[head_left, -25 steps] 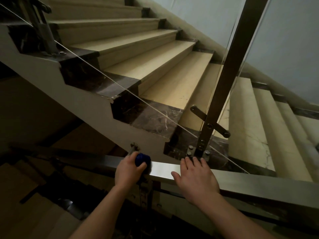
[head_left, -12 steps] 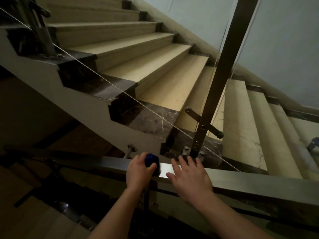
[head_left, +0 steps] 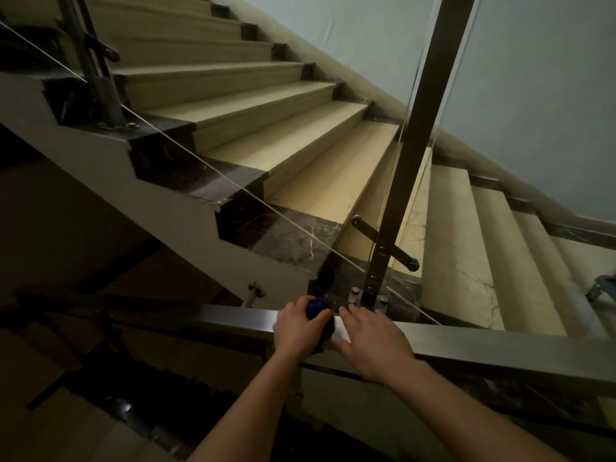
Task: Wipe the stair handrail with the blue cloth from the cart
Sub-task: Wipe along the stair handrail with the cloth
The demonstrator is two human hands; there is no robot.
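Two bare forearms reach forward from the bottom of the view to a flat-topped metal handrail that runs across the scene, dropping slightly to the right. The left hand has its fingers and thumb curled round a small wad of blue cloth, holding it down on the top face of the rail. Just beside it, the right hand lies flat on the rail with fingers straight and slightly spread, gripping nothing; its thumb side nearly touches the cloth. Judging from this, the cloth is off the cart and the wiping is under way, somewhere along the middle of the visible rail. No grime or streak shows which stretch is done, so how much remains cannot be told, though long runs of rail extend to both sides. The rail is brushed steel with a dull sheen, brighter near the hands and sinking into shadow at left. Below it, a dim lower flight of steps falls away. Just beyond the hands a square metal post rises from a bolted base, with a glass panel edge slanting past it. Further off, pale stone stairs with dark marble ends climb to the upper left beside a plain light wall
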